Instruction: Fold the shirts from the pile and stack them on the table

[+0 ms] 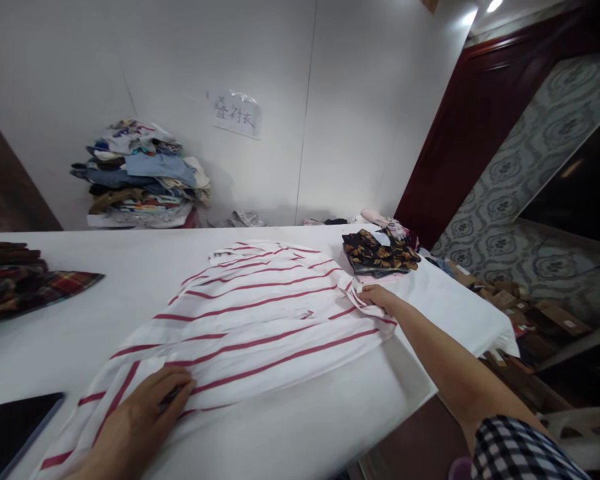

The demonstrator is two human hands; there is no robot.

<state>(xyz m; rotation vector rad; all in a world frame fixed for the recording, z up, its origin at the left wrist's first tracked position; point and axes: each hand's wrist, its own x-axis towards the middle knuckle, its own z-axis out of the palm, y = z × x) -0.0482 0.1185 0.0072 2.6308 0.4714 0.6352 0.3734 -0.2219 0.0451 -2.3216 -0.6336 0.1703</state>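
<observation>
A white red-striped shirt (pixel 260 320) lies spread flat on the white table (pixel 330 427). The left hand (pixel 140 417) presses flat on its near edge, fingers unclenched. The right hand (pixel 377 297) pinches the shirt's far right edge. A folded patterned garment (pixel 377 253) lies just beyond; a clothes pile (pixel 140 177) stands against the wall.

The scene is bright and evenly lit. A ceiling lamp (pixel 493 5) at the far right glares and bleaches the wall (pixel 370 100) near it. Shadows on the white worktop (pixel 130 267) are soft and weak. The wide lens bends straight lines at the edges. The near corners look slightly blurred; the right side is darker.
</observation>
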